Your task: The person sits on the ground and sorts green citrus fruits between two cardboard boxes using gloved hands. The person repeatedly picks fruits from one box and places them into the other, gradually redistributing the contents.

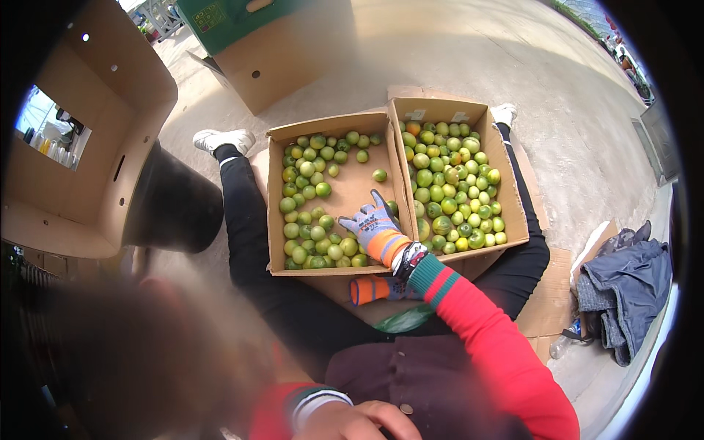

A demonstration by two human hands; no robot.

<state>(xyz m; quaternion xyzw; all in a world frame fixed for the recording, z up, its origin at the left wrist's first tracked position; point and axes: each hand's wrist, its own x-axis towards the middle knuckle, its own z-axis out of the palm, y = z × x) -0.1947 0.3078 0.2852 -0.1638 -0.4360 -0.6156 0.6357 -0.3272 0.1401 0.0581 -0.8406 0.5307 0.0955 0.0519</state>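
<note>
Two shallow cardboard boxes stand side by side between my outstretched legs. Round green tomatoes (315,161) lie along the far and left sides of the left box (356,187), with a bare patch of cardboard in its middle. The right box (517,213) is filled with green tomatoes (451,191), a few of them turning orange. My right hand (374,226), in a grey glove with an orange cuff, reaches over the left box with fingers apart; a tomato (393,208) is partly hidden beside it. My bare left hand (359,423) is near my body, its fingers cut off by the lower edge.
Another grey-orange glove (378,289) and green plastic (405,320) lie by my lap. A black bucket (180,198) and a large open carton (95,88) stand left. Beyond is a green-and-brown carton (275,55). Dark clothing (627,286) lies at right beside a clear bottle (565,341).
</note>
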